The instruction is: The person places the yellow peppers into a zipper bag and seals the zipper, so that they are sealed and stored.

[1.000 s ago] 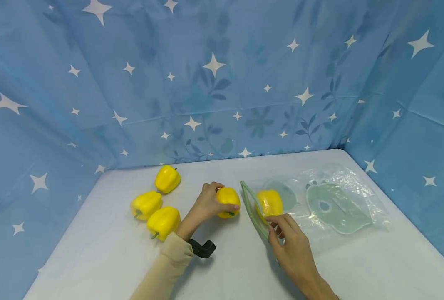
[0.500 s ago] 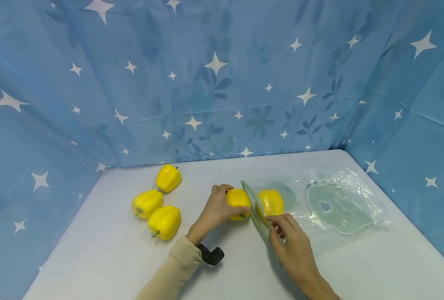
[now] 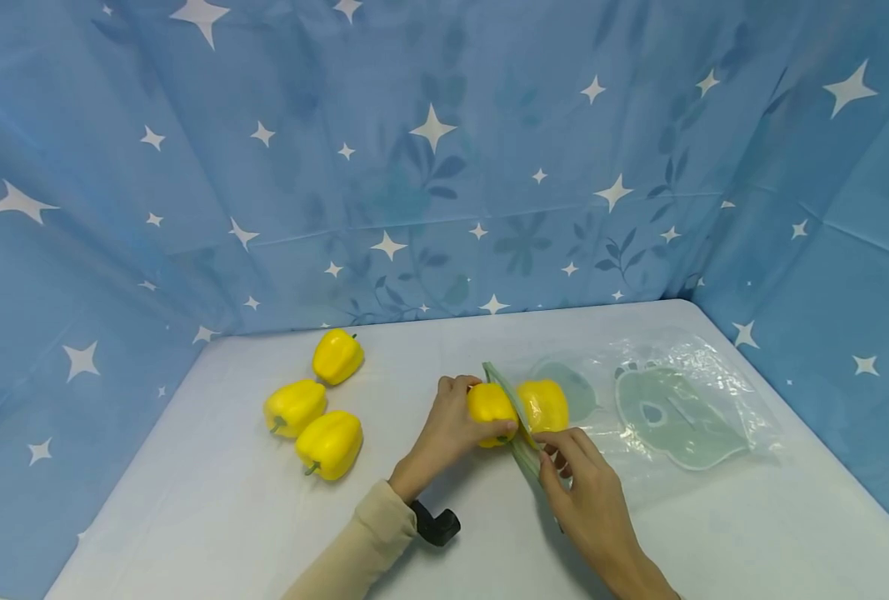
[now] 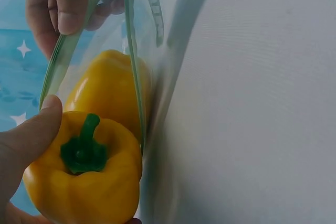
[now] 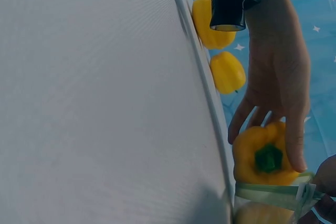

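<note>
My left hand (image 3: 447,429) grips a yellow bell pepper (image 3: 489,410) with a green stem, thumb on the near side and fingers on the far side. The pepper is right at the mouth of a clear zip bag (image 3: 624,467) with green edging. My right hand (image 3: 586,492) pinches the green zip edge (image 4: 71,51) between thumb and fingers, and the mouth stands apart in the left wrist view. Inside the bag, just past the opening, lies another yellow bell pepper (image 3: 547,407). The bag lies flat to the right, with a green leaf-shaped print on it.
Several more yellow bell peppers (image 3: 329,446) sit loose at the left of the white table (image 3: 212,500). A blue curtain with stars (image 3: 429,208) hangs behind and at both sides. A black wrist camera (image 3: 437,527) is strapped at my left wrist.
My left hand has moved right with its pepper, from beside the bag up to its mouth. The right hand keeps its hold on the zip edge.
</note>
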Demonstrator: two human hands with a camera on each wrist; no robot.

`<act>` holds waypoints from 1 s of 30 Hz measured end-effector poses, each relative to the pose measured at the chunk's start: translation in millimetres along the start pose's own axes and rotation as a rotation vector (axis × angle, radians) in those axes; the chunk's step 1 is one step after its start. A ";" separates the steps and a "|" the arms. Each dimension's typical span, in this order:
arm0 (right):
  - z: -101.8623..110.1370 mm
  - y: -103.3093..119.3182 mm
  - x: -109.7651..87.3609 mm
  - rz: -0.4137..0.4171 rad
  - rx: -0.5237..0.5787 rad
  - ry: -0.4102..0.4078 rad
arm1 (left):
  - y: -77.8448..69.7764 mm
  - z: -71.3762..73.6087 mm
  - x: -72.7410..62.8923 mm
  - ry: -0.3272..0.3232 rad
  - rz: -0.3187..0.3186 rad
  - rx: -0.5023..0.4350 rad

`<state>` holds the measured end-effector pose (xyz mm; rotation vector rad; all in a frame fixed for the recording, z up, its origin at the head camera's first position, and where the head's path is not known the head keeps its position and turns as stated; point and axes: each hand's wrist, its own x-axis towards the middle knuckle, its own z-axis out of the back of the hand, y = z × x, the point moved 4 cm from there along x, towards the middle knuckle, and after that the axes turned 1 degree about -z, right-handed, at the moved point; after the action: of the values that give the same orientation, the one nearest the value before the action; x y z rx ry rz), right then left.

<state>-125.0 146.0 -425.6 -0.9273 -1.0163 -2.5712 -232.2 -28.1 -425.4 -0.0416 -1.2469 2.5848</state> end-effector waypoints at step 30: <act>0.9 -1.5 0.4 -0.014 0.000 0.008 | -2.3 -11.6 -2.3 0.211 0.067 -0.224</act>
<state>-125.5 147.7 -425.6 -0.9130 -1.0244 -2.5837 -227.8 -18.5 -431.1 -0.3962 -1.4675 2.4059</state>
